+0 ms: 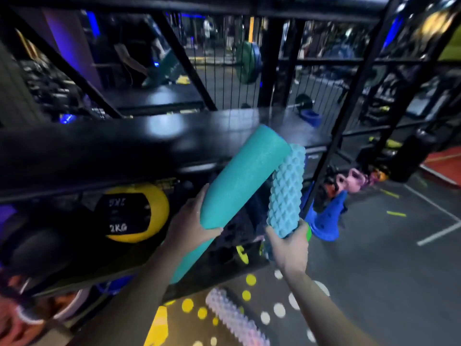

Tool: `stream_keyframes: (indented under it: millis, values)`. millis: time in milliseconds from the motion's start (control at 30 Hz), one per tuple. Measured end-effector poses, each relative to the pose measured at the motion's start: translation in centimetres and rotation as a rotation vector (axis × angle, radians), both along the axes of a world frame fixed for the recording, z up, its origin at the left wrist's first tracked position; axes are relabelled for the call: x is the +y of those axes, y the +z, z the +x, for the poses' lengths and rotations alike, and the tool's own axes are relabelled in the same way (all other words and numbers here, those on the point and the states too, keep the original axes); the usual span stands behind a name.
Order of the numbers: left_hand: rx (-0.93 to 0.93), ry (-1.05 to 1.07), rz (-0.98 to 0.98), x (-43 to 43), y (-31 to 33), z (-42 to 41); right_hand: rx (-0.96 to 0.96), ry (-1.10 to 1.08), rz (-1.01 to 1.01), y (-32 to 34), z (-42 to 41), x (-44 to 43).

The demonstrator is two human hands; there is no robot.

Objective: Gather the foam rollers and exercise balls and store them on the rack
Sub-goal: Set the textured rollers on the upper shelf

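Note:
My left hand [192,226] grips a long smooth teal foam roller [239,176] near its middle, its far end tilted up over the edge of the black rack shelf [124,143]. My right hand [290,245] holds the lower end of a shorter light-blue knobbed foam roller [287,191], nearly upright, its top touching the teal one. A pale pink knobbed roller [234,318] lies on the floor below my arms. A yellow and black 2 kg ball [136,212] sits on the shelf below.
The rack's black upright post [331,156] stands just right of the rollers. Blue cones [326,218] and pink kettlebells [354,181] sit on the floor to the right. Dark balls [37,248] fill the lower left shelf. Yellow and white dots [250,279] mark the floor.

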State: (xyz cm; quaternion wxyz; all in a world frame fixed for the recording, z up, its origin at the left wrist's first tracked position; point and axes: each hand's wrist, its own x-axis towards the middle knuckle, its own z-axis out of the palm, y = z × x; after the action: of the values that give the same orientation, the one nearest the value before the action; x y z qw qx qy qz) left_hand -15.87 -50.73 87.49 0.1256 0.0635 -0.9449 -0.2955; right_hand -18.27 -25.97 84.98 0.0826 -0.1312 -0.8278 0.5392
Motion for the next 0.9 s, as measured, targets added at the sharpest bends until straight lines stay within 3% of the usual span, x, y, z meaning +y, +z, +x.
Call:
stream_keyframes:
  millis: [133, 300, 467, 600, 767, 900]
  values:
    - [-0.043, 0.053, 0.048, -2.7, 5.8, -2.9, -0.012, 0.101, -0.004, 5.4, -4.2, -3.3]
    - [-0.125, 0.259, 0.432, -9.7, 8.9, -6.0, -0.186, 0.237, -0.167, 8.2, -9.8, -9.8]
    - [-0.049, 0.447, 0.736, -18.1, 8.5, -10.3, -0.24, 0.292, -0.281, 8.4, -16.0, -17.7]
    - [0.089, 0.446, 0.872, -23.8, 8.1, -15.1, -0.183, 0.268, -0.181, 8.9, -20.2, -23.0]
    - [0.23, 0.315, 0.585, -26.0, 7.8, -21.7, -0.112, 0.242, -0.047, 8.1, -25.7, -26.4]
    - [0.0, 0.051, 0.193, -23.9, 5.7, -26.9, -0.118, 0.139, 0.02, 7.6, -29.5, -26.7]
